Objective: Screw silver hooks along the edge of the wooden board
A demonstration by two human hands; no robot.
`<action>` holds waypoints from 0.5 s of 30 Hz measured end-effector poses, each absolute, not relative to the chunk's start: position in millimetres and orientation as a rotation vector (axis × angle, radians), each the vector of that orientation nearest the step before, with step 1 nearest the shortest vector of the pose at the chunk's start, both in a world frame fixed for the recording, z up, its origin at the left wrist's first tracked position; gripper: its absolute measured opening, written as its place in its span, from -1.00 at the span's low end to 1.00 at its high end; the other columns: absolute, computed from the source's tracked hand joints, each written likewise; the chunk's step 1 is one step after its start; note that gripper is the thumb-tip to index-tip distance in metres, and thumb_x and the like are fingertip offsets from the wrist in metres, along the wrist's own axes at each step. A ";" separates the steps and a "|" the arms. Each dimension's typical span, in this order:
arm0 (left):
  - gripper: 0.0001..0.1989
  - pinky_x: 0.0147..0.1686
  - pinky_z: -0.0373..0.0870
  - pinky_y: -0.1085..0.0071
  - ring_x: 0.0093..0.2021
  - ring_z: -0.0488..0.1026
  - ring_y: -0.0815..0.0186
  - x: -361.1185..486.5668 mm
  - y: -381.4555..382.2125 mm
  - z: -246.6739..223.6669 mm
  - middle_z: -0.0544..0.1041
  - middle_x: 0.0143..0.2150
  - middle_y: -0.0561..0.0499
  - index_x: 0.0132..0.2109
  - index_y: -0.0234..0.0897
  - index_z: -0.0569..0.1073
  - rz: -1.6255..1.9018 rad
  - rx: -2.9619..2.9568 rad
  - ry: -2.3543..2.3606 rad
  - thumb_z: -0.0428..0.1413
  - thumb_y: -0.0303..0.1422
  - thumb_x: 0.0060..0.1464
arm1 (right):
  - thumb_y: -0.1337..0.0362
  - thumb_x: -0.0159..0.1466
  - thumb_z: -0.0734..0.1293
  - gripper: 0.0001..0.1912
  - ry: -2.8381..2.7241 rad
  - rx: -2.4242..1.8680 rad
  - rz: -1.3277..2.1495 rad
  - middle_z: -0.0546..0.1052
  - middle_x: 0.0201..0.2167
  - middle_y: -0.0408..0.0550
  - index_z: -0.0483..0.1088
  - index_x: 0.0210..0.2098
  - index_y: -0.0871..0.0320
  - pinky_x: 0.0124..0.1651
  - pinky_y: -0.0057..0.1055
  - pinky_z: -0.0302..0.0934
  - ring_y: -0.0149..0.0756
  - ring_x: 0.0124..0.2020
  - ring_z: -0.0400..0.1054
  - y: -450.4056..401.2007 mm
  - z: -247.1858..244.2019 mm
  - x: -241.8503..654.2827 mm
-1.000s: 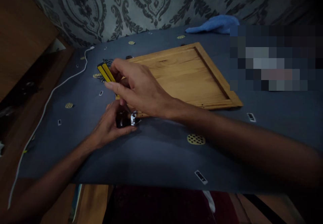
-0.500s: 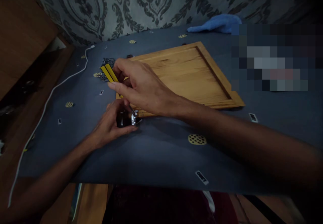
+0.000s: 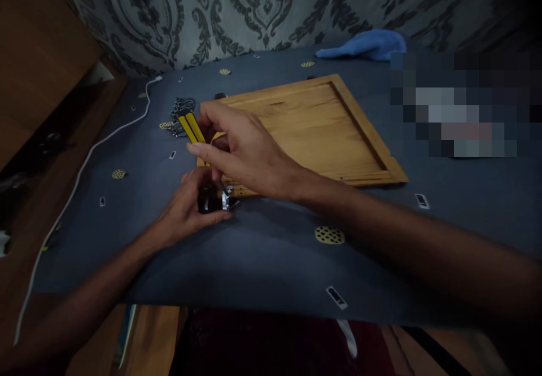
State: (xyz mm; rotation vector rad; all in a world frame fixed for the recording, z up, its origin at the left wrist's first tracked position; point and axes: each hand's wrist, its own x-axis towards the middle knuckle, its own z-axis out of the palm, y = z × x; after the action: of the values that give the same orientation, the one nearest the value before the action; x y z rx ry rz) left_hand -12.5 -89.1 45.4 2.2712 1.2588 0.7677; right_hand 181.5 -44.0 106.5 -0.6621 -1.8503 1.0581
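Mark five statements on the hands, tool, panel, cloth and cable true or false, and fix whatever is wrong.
1. The right hand holds a yellow-handled tool. True.
2. The blue cloth lies near the patterned wall. True.
3. The left hand is on the blue cloth. False: it is at the wooden panel's near left corner.
4. The white cable runs right of the panel. False: it runs left of it.
5. The tool points down toward a shiny metal piece. True.

smooth wooden panel, shiny metal fitting, matt cloth
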 end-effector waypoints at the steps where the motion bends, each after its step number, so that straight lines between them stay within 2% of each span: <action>1: -0.47 -0.06 0.44 0.13 -0.07 0.49 0.10 -12.2 -89.2 45.8 0.54 -0.09 -0.04 -0.02 -0.20 0.40 0.765 2.256 1.261 0.37 -0.03 0.01 | 0.35 0.36 0.36 -0.70 -1.825 -0.660 1.084 0.28 -0.32 -0.23 0.11 -0.34 0.05 -0.32 -0.45 0.28 -0.41 -0.33 0.31 -44.7 106.3 182.5; 5: -0.50 -0.03 0.44 0.12 -0.02 0.49 0.08 -10.7 -89.8 47.6 0.54 -0.06 -0.06 -0.03 -0.19 0.42 0.752 2.208 1.255 0.37 -0.05 0.02 | 0.35 0.36 0.37 -0.76 -1.791 -0.613 1.226 0.34 -0.31 -0.24 0.17 -0.28 0.06 -0.43 -0.47 0.27 -0.48 -0.47 0.30 -46.5 108.6 187.1; 8: -0.53 -0.04 0.43 0.12 -0.05 0.48 0.08 -10.1 -89.7 48.0 0.53 -0.09 -0.04 -0.05 -0.19 0.41 0.753 2.217 1.253 0.36 -0.06 0.03 | 0.36 0.40 0.32 -0.83 -1.859 -0.538 1.335 0.37 -0.37 -0.26 0.21 -0.27 0.09 -0.45 -0.52 0.29 -0.52 -0.51 0.33 -47.8 112.6 191.3; 11: -0.53 -0.06 0.43 0.12 -0.08 0.48 0.08 -9.8 -88.8 47.3 0.53 -0.11 -0.04 -0.07 -0.19 0.40 0.750 2.232 1.244 0.36 -0.06 0.03 | 0.37 0.41 0.31 -0.80 -1.881 -0.488 1.374 0.37 -0.43 -0.28 0.22 -0.33 0.11 -0.45 -0.56 0.31 -0.53 -0.51 0.37 -50.2 114.7 194.5; 15: -0.44 0.03 0.42 0.06 -0.02 0.50 0.06 -10.0 -88.0 46.1 0.56 -0.07 -0.04 0.08 -0.17 0.35 0.760 2.236 1.204 0.37 -0.07 0.04 | 0.32 0.33 0.42 -0.73 -1.796 -0.545 1.265 0.36 -0.45 -0.27 0.22 -0.39 0.10 -0.49 -0.56 0.31 -0.51 -0.52 0.34 -54.0 110.9 194.7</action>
State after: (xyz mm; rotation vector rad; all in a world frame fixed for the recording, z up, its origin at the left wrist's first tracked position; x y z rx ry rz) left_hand -10.0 -88.0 46.1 2.2360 1.2041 0.7603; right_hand 194.7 -54.0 110.9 -0.5446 -1.7959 1.2647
